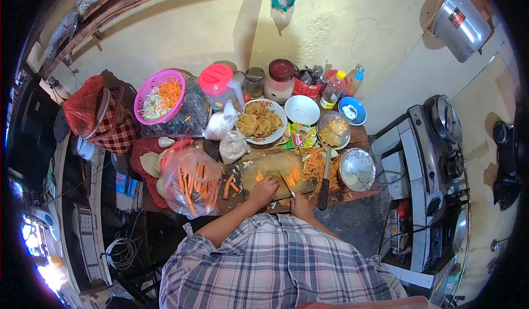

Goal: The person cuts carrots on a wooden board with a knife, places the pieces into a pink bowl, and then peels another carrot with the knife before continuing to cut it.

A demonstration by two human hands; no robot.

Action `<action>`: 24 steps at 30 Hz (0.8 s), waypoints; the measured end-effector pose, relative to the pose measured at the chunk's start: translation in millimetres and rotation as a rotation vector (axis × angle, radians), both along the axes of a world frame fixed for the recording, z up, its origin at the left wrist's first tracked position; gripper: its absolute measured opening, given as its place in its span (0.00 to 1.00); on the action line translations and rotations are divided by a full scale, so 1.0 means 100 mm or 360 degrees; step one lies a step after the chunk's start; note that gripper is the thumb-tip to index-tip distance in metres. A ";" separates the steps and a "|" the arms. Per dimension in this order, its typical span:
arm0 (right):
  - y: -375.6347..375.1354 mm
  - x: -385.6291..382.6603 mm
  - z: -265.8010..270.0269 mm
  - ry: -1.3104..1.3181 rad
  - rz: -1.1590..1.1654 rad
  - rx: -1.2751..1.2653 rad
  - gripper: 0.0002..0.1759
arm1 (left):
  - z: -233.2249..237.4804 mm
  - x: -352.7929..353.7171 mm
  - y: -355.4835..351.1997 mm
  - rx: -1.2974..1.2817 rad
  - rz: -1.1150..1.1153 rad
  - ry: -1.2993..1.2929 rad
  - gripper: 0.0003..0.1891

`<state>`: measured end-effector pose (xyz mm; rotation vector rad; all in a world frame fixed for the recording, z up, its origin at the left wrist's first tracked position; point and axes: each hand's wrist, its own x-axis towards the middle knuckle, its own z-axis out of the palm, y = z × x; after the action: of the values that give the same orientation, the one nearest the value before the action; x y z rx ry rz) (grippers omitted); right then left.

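Observation:
My left hand point(265, 190) is closed at the front of the wooden cutting board point(270, 163), fingers curled over a carrot piece point(259, 175) that is mostly hidden. In my right hand point(301, 205) is a knife point(286, 183), its blade angled up and left across the board. Thin cut carrot sticks point(293, 175) lie just beyond the blade. Orange peelings point(317, 164) are heaped at the board's right side. Left of the board, whole carrots point(190, 185) fill a clear plastic bag, and a loose carrot point(227, 187) lies beside it.
A long black handle point(324, 196) lies right of the board, near a bowl of white batter point(357, 169). Behind stand a plate of fritters point(260, 122), a white bowl point(302, 110) and a pink basket of shredded vegetables point(138, 102). A stove point(427, 149) is at the right.

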<state>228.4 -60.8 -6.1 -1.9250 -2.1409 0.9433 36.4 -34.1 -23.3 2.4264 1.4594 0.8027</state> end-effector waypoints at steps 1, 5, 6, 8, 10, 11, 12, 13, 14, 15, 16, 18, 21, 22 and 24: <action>0.00 0.02 0.01 0.0022 0.0002 0.0038 0.13 | 0.01 0.03 0.03 0.0050 -0.0079 -0.0012 0.11; 0.00 0.02 0.11 0.0156 -0.0152 0.0055 0.13 | 0.13 0.09 0.04 0.0142 -0.0100 0.0011 0.16; 0.00 0.03 0.15 0.0210 -0.0156 0.0030 0.13 | 0.10 0.06 0.06 0.0145 -0.0107 0.0011 0.16; -0.01 0.07 0.06 0.0268 -0.0168 0.0009 0.13 | 0.05 -0.10 0.12 -0.0055 0.0200 -0.0160 0.20; -0.03 0.17 -0.34 0.0178 0.0203 0.0433 0.15 | 0.25 -0.23 0.10 -0.0147 0.0415 -0.0148 0.21; -0.02 0.15 -0.30 0.0183 0.0200 0.0437 0.15 | 0.31 -0.27 0.09 -0.0246 0.0638 -0.0139 0.22; -0.03 0.15 -0.25 0.0229 0.0202 0.0235 0.15 | 0.29 -0.29 0.10 -0.0187 0.0713 -0.0235 0.19; -0.03 0.15 -0.20 0.0272 0.0205 0.0033 0.16 | 0.27 -0.33 0.12 -0.0186 0.0716 -0.0233 0.19; -0.02 0.16 -0.26 0.0274 0.0207 0.0034 0.16 | 0.24 -0.38 0.13 -0.0368 0.0664 -0.0251 0.16; 0.00 0.18 -0.38 0.0172 0.0239 0.0198 0.16 | 0.24 -0.40 0.14 -0.0552 0.0610 -0.0269 0.14; -0.03 0.21 -0.50 0.0068 0.0271 0.0355 0.17 | 0.23 -0.39 0.13 -0.0560 0.0612 -0.0269 0.14; -0.01 0.16 -0.08 0.0158 0.0143 0.0144 0.17 | 0.27 -0.38 0.14 -0.0606 0.0616 -0.0158 0.10; 0.02 0.15 0.03 0.0214 0.0009 -0.0022 0.15 | 0.29 -0.36 0.14 -0.0550 0.0610 -0.0200 0.09; 0.00 0.16 -0.01 0.0181 0.0016 0.0008 0.14 | 0.24 -0.34 0.16 -0.0548 0.0608 -0.0200 0.09; -0.01 0.16 -0.01 0.0202 0.0078 0.0027 0.14 | 0.14 -0.32 0.21 -0.0307 0.0494 -0.0457 0.07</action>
<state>244.5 -62.1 -7.4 -1.7619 -2.1262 1.0232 4.8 -12.7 -9.1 1.8818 1.7253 0.9738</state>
